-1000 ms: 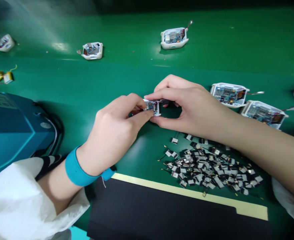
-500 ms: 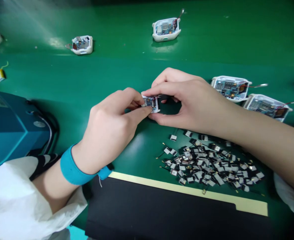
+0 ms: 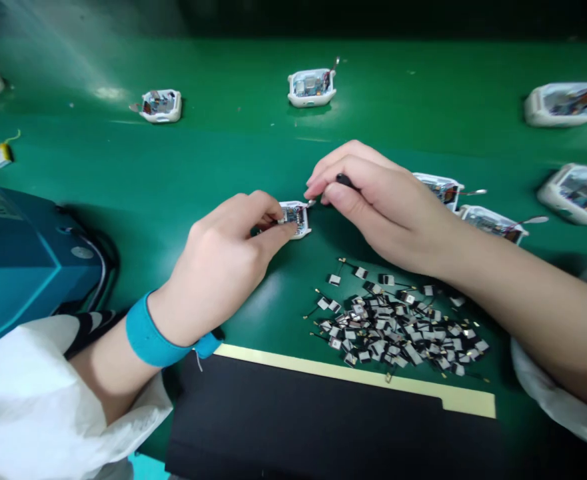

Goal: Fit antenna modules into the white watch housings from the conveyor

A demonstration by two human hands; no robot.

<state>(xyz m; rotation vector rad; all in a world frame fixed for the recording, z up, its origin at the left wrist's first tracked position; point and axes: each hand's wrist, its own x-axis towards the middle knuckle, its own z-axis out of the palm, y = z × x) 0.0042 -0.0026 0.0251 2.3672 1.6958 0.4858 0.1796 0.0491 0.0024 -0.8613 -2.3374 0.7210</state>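
Observation:
My left hand (image 3: 228, 257) is closed, thumb and fingers pinching a small white watch case (image 3: 302, 233) with a circuit board inside. Its left part is hidden by the fingers. Just right of it is my right hand (image 3: 378, 207), fingers closed round a slim black tool whose rounded end (image 3: 344, 180) sticks out above the thumb. The rest of that tool is hidden in the hand. A small silver disc (image 3: 311, 203) on wires sits at the case's upper right corner, close to the right fingertips; whether they touch is unclear.
Small black-and-white antenna pieces (image 3: 388, 327) lie heaped in front of my right forearm. Other open white watch cases (image 3: 312, 100) stand about the green table (image 3: 213, 147). At left are a blue machine (image 3: 18, 260) and yellow battery packs (image 3: 0, 155). A black sheet (image 3: 313, 420) lies nearest me.
My right hand has come away from the watch case to the right, and the black tool's end now shows. My left hand keeps its pinch. The view has shifted slightly.

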